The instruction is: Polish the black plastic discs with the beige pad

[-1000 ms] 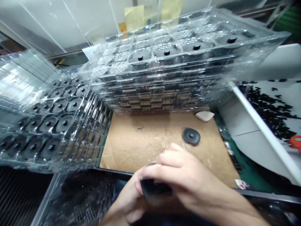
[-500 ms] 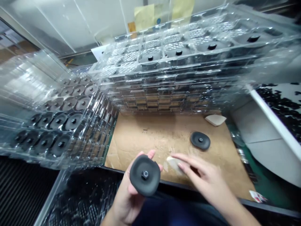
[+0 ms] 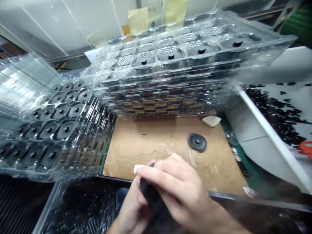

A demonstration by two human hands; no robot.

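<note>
Black moulded disc (image 3: 152, 195) is clenched edge-on between left hand (image 3: 130, 204) and right hand (image 3: 176, 191), partly hidden by the fingers, just over the near edge of a cardboard sheet (image 3: 156, 146). Small white pad (image 3: 136, 168) is pressed beside it under the right fingers. Second disc (image 3: 197, 142) is laid flat on the cardboard, well to the right. Stacked clear plastic trays (image 3: 156, 78) holding discs are piled along the far edge, with another stack (image 3: 48, 130) at left.
</note>
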